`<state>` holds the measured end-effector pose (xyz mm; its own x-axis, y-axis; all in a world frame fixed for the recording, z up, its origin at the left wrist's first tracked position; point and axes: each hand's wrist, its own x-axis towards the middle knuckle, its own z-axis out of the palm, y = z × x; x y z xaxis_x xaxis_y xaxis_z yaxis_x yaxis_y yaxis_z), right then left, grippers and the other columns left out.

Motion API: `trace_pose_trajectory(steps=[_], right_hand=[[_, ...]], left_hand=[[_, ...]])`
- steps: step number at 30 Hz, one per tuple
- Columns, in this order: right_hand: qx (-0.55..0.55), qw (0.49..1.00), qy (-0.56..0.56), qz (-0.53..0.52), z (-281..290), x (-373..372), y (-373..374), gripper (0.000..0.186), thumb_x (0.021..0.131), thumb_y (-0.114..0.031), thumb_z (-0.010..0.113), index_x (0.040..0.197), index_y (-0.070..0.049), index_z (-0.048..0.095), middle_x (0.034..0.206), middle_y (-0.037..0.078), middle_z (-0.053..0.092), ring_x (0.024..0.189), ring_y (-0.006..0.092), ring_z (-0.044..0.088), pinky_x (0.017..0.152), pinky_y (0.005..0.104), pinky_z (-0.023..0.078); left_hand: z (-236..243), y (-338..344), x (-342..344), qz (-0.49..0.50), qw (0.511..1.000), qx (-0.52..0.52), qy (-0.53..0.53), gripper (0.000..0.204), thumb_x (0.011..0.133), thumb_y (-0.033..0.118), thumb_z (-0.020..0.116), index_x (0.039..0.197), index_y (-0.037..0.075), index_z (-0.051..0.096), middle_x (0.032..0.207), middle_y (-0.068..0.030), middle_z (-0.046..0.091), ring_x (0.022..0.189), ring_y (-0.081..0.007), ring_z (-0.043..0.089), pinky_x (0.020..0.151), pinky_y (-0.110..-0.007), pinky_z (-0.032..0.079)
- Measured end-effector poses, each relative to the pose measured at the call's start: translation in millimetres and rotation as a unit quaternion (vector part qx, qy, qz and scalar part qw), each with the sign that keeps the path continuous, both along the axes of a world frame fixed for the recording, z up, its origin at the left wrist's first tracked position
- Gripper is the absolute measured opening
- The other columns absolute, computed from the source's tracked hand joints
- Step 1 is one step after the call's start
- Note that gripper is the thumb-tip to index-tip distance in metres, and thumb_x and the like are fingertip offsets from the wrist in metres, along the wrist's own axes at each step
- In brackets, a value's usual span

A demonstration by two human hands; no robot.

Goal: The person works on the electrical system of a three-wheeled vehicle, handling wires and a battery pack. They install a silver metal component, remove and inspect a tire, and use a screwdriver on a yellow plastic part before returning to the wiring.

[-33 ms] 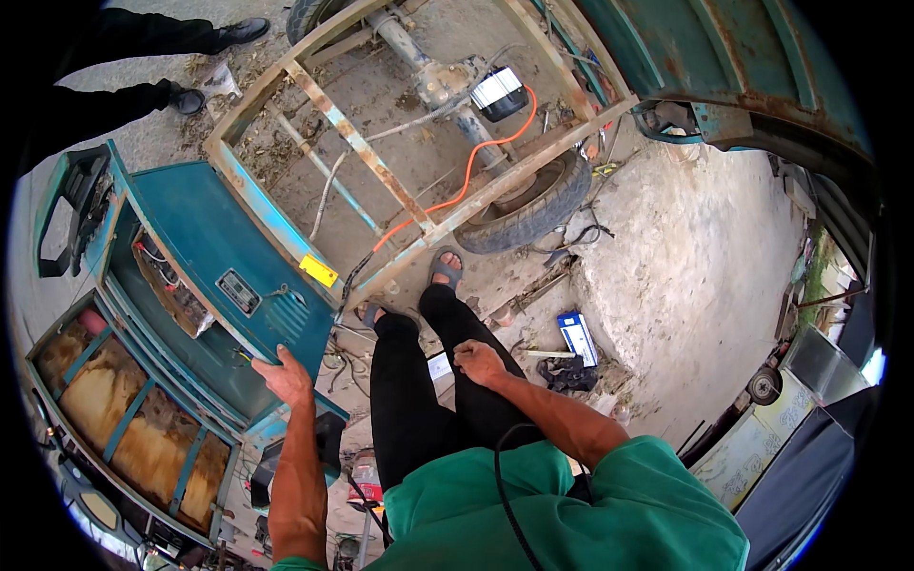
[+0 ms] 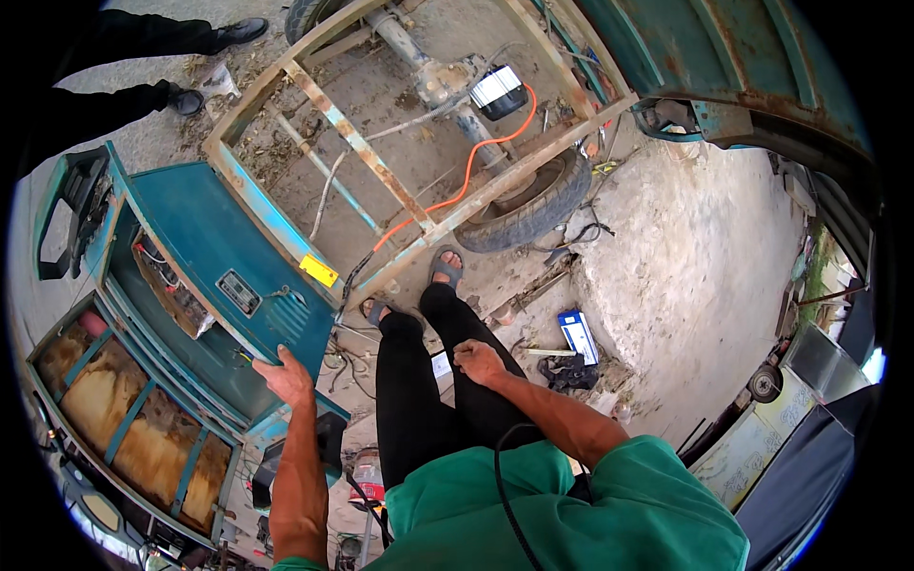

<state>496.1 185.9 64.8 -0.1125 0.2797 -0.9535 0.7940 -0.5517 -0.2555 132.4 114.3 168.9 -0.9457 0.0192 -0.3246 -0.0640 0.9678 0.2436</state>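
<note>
My left hand [image 2: 285, 377] rests at the edge of a teal metal cab body [image 2: 295, 328], thumb apart and fingers stretched out. Just beyond its fingertips is a small yellow-and-blue tip [image 2: 245, 357], too small to name. My right hand [image 2: 479, 362] hovers over my right thigh with its fingers curled in; nothing shows in them. In front of my feet lies a rusty metal frame [image 2: 357, 147] above an axle [image 2: 474, 128]. An orange cable [image 2: 468, 171] runs across the frame to a black-and-white device [image 2: 499, 92] on the axle. A yellow tag [image 2: 319, 270] sits at the frame's near corner.
A tyre [image 2: 533, 205] stands under the frame's right side. Right of my legs lie a blue-and-white box [image 2: 578, 338] and a black plastic bag [image 2: 569, 372]. Another person's legs [image 2: 143, 38] are at the far left. A ribbed teal panel [image 2: 724, 48] rises at the far right.
My left leg and foot have shifted slightly to the right. Both hands stay where they were.
</note>
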Motion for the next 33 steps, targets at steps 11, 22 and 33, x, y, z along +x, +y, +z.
trace_pose_trajectory(steps=[11, 22, 33], right_hand=[[-0.038, 0.991, 0.063, -0.113, -3.5, -28.7, 4.2, 0.017, 0.088, -0.012, 0.060, 0.099, 0.001, 0.064, 0.081, 0.005, 0.067, 0.070, 0.0128, 0.065, 0.064, 0.0260, 0.054], [0.015, 0.991, 0.067, -0.113, -36.0, -9.7, 35.8, 0.019, 0.089, -0.016, 0.061, 0.099, -0.001, 0.065, 0.080, 0.005, 0.067, 0.068, 0.0128, 0.064, 0.061, 0.0270, 0.053], [-0.025, 0.992, 0.047, -0.115, -11.9, -35.4, 47.3, 0.026, 0.092, -0.016, 0.059, 0.112, 0.000, 0.063, 0.083, 0.004, 0.068, 0.063, 0.0105, 0.061, 0.054, 0.0233, 0.047]], left_hand=[[-6.7, -3.8, -1.7, -0.015, 1.000, 0.007, 0.017, 0.059, 0.093, 0.031, 0.061, 0.134, -0.005, 0.038, 0.112, -0.0322, 0.062, 0.101, -0.0502, 0.060, 0.085, -0.053, 0.046], [-15.6, -8.7, 3.3, 0.009, 1.000, 0.014, 0.017, 0.059, 0.093, 0.031, 0.060, 0.135, -0.004, 0.037, 0.114, -0.0329, 0.061, 0.102, -0.0508, 0.059, 0.087, -0.053, 0.045], [1.1, -3.2, -7.5, 0.020, 0.999, 0.040, -0.003, 0.048, 0.090, 0.027, 0.062, 0.122, -0.002, 0.040, 0.105, -0.0329, 0.062, 0.097, -0.0522, 0.058, 0.085, -0.055, 0.044]])
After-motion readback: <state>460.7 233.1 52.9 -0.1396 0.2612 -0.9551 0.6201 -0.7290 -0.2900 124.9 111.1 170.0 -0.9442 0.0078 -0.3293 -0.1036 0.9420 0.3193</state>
